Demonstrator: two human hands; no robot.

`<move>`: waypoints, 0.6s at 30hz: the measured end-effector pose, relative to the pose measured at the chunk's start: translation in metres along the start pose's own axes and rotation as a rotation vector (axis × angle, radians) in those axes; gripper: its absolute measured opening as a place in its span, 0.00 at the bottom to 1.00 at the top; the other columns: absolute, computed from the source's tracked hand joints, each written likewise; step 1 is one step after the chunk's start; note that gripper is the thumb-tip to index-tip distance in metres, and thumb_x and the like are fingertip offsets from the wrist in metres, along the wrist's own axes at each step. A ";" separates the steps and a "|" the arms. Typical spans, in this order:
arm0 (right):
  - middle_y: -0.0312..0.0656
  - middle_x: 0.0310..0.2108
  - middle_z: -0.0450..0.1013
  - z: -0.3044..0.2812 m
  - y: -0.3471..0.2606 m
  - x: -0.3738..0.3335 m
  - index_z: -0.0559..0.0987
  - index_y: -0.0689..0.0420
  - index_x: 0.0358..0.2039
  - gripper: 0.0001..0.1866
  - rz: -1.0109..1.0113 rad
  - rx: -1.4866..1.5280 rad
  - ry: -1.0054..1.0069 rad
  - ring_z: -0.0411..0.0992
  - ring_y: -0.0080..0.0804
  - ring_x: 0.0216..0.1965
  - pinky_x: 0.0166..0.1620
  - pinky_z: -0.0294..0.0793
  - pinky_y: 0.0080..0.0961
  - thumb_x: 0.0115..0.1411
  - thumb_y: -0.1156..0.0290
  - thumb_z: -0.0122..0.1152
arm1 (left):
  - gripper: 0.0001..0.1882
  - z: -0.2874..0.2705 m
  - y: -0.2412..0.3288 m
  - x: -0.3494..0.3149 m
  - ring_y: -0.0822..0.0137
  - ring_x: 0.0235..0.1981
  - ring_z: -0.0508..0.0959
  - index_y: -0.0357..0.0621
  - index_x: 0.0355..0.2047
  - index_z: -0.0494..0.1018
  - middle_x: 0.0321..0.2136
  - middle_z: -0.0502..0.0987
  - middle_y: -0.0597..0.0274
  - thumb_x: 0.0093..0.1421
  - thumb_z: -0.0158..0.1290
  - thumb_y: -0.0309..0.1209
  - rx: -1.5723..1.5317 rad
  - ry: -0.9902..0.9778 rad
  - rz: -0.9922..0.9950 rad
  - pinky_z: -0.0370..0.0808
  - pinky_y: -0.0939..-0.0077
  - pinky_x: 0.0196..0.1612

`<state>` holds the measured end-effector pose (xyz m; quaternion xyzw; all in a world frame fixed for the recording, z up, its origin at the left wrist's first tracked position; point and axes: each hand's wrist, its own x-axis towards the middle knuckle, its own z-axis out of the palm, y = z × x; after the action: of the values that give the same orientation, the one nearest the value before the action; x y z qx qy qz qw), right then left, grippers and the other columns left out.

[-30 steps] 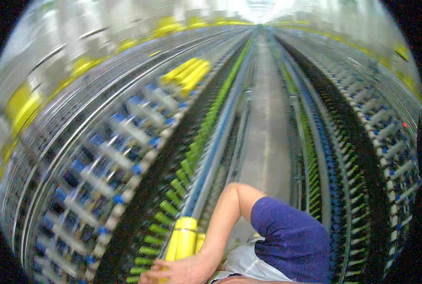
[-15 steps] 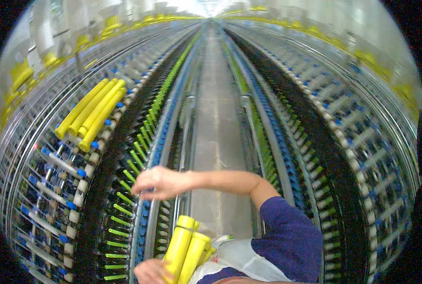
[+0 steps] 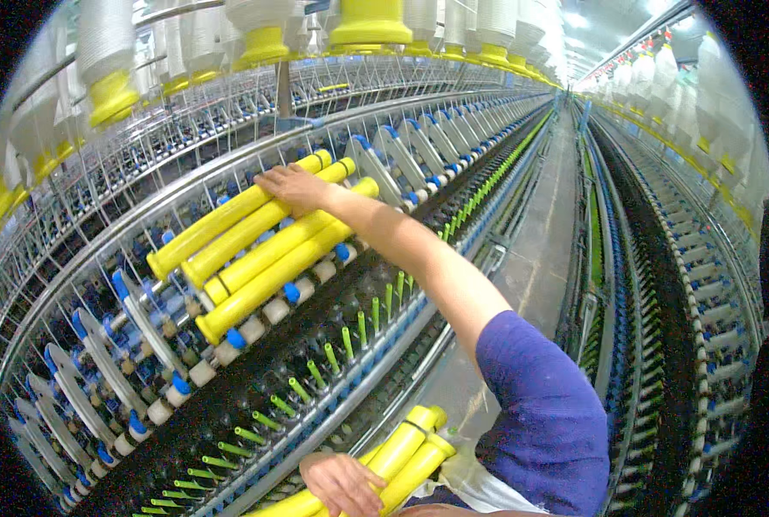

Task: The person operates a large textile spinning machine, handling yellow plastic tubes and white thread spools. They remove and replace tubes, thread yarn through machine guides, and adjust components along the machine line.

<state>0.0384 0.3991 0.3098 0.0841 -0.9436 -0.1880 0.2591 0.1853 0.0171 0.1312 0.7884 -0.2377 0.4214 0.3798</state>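
Note:
Several empty yellow spinning bobbins (image 3: 268, 267) lie side by side, slanting, on top of the spinning frame at left. My right hand (image 3: 294, 188) reaches across to them, with its fingers bent over the far bobbins near their upper ends. Low in the view, my left hand (image 3: 343, 484) is closed round a bundle of yellow bobbins (image 3: 410, 452) held against my body. A dark band circles one of the bundled bobbins near its end. Below the frame top runs a row of bare green spindles (image 3: 315, 372).
White rollers with blue caps (image 3: 251, 329) line the frame's edge beside grey arms (image 3: 147, 332). White yarn packages on yellow holders (image 3: 371, 21) hang overhead. A narrow aisle (image 3: 540, 233) runs to the far end, with another spinning frame (image 3: 660, 284) along its right side.
The view has swung left. My right hand has moved from above the green spindles to the bobbins on the frame. My left hand still holds its bundle.

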 end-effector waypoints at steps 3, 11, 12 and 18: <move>0.47 0.46 0.65 -0.014 0.009 0.010 0.60 0.59 0.57 0.50 -0.138 0.089 0.071 0.64 0.46 0.49 0.51 0.62 0.41 0.30 0.61 0.71 | 0.17 -0.011 -0.026 0.002 0.40 0.47 0.73 0.36 0.41 0.73 0.43 0.74 0.40 0.63 0.46 0.39 0.015 0.017 -0.060 0.59 0.34 0.54; 0.55 0.48 0.64 -0.170 -0.066 -0.112 0.57 0.66 0.59 0.58 -0.502 0.478 -0.073 0.63 0.51 0.50 0.52 0.62 0.46 0.34 0.44 0.71 | 0.41 -0.028 -0.108 0.104 0.55 0.62 0.57 0.46 0.62 0.55 0.62 0.55 0.49 0.60 0.30 0.63 0.383 1.583 0.451 0.51 0.48 0.62; 0.57 0.52 0.61 -0.173 -0.073 -0.129 0.54 0.66 0.60 0.61 -0.576 0.505 -0.085 0.61 0.54 0.53 0.53 0.60 0.53 0.33 0.39 0.69 | 0.39 -0.033 -0.115 0.114 0.55 0.62 0.56 0.49 0.62 0.55 0.62 0.56 0.50 0.60 0.30 0.63 0.543 1.534 0.390 0.47 0.48 0.63; 0.55 0.46 0.67 -0.052 -0.046 -0.074 0.54 0.61 0.61 0.54 -0.103 0.048 -0.081 0.68 0.53 0.47 0.48 0.66 0.57 0.35 0.58 0.72 | 0.23 -0.022 -0.098 0.172 0.58 0.38 0.76 0.40 0.36 0.77 0.42 0.77 0.54 0.61 0.38 0.44 0.958 0.503 -0.387 0.54 0.62 0.49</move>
<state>0.1315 0.3600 0.2992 0.1312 -0.9520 -0.1816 0.2087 0.3341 0.0840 0.2453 0.7773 0.2260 0.5794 0.0951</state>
